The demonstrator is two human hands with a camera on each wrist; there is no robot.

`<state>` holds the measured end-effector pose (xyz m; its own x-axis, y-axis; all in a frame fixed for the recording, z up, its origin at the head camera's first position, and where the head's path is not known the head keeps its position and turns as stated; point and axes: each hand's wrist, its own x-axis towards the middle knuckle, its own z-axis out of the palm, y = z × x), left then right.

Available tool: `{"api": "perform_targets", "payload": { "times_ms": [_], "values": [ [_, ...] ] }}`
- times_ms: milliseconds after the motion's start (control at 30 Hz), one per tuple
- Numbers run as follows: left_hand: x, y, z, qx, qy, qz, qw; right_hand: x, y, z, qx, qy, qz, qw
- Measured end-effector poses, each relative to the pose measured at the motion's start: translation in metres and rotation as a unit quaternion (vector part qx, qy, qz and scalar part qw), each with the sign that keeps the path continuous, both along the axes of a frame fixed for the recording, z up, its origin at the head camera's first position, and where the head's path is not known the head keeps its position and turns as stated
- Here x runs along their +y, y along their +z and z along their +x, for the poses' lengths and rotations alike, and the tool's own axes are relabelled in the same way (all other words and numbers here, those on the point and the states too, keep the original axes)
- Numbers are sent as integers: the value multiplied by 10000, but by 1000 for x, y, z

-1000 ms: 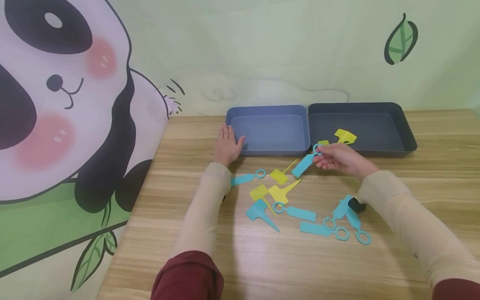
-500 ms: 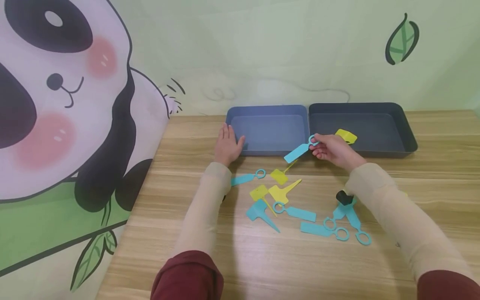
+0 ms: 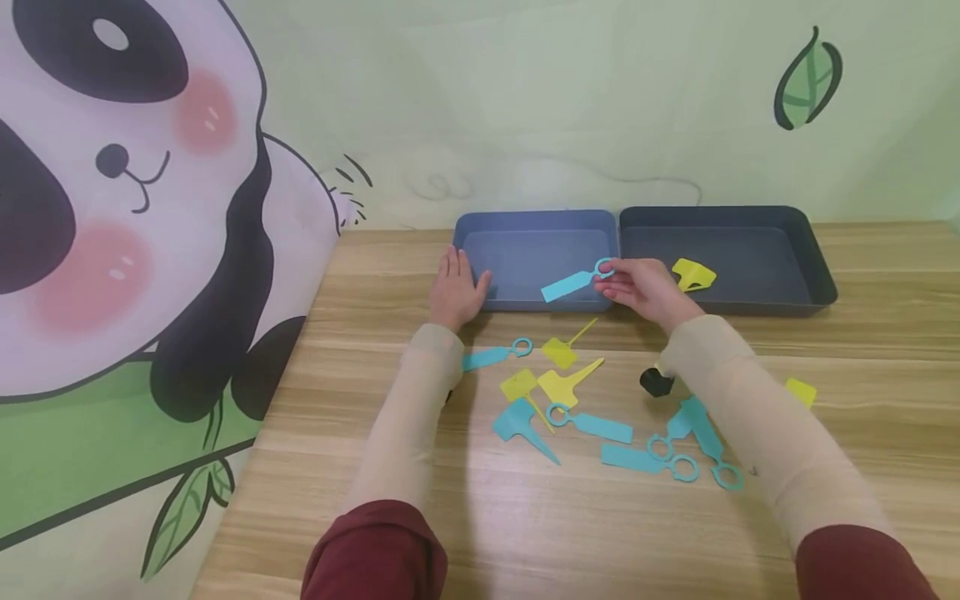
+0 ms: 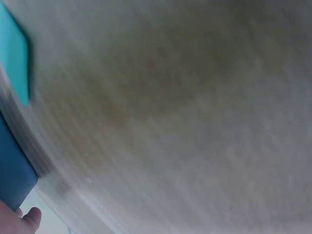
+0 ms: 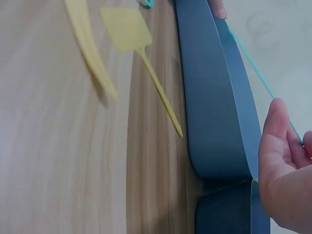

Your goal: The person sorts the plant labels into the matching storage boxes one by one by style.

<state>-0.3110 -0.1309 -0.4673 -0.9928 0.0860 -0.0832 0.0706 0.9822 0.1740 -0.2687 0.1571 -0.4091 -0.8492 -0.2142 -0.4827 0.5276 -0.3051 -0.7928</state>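
Observation:
My right hand (image 3: pixel 645 287) pinches a turquoise plastic tag (image 3: pixel 568 285) by its ring end. The tag hangs over the front part of the blue tray (image 3: pixel 536 307), its flat blade pointing left. In the right wrist view the same tag shows edge-on, as a thin strip (image 5: pixel 258 73) beside the fingers. My left hand (image 3: pixel 456 290) rests with straight fingers against the left front corner of the blue tray. A yellow T-shaped tag (image 3: pixel 694 274) lies in the dark tray (image 3: pixel 750 309), partly hidden by my right hand.
Several turquoise ring tags (image 3: pixel 602 427), yellow tags (image 3: pixel 561 388) and a turquoise T-shaped tag (image 3: pixel 517 421) lie on the wooden table (image 3: pixel 525 533) before the trays. A yellow piece (image 3: pixel 801 392) lies beyond my right forearm. A patterned wall cloth (image 3: pixel 525 108) stands behind.
My right hand has carried the turquoise tag left and slightly up, from the dark tray's front corner to over the blue tray. The left hand has stayed in place.

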Motion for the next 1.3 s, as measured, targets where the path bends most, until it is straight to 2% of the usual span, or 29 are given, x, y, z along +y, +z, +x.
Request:
{"api": "perform_targets", "payload": {
  "times_ms": [200, 467, 700, 800, 900, 1000, 1167, 1300],
  "values": [
    [1, 0, 0, 10, 2, 13, 10000, -6, -4, -4, -109, -165, -224, 9996],
    [1, -2, -1, 30, -15, -33, 10000, -18, -6, -6, -263, -683, 107, 9973],
    [1, -2, 0, 9, -24, 47, 10000, -30, -8, -9, -419, -1198, 284, 9915],
    [0, -1, 0, -6, -44, 19, 10000, -34, -9, -10, -384, -1294, 488, 9896],
    [0, -1, 0, -27, -55, -48, 10000, -38, -11, -13, -248, -1296, 844, 9877],
    [0, -1, 1, -57, -36, -46, 10000, -41, -13, -14, -64, -1171, 1412, 9830],
    [1, 1, 1, -50, -18, -53, 10000, -47, -14, -14, 319, -870, 2493, 9640],
    [1, 2, 1, -33, -46, -54, 10000, -48, -14, -16, 467, -702, 2891, 9536]
  ]
}}
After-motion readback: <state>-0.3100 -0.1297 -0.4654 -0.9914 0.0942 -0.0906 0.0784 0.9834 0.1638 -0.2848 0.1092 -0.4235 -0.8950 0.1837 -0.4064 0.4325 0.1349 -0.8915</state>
